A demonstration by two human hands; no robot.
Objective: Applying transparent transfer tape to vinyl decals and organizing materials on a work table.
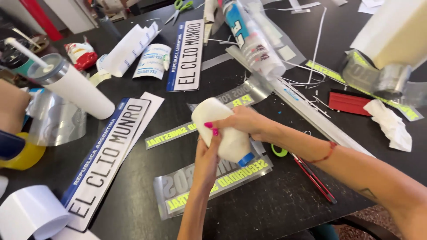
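Dark worktable (275, 209), cluttered. Upper left: white tumbler with straw (73, 84). Left and top centre: two long white plate-shaped stickers (106, 160). Upper right: red squeegee (349, 103) beside crumpled white paper (391, 124). Top: green-handled scissors (180, 8). Centre: white plastic bottle (222, 131), blue cap at its lower end, tilted, held above silver-and-yellow lettered film strips (213, 182). Right hand (247, 122) wraps the bottle from above; left hand (208, 155) grips it from below.

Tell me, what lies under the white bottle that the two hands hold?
Under the white bottle, held by the left hand and right hand, lies a clear sticker sheet with yellow-green lettering on the dark table. The part directly beneath the bottle and hands is covered.
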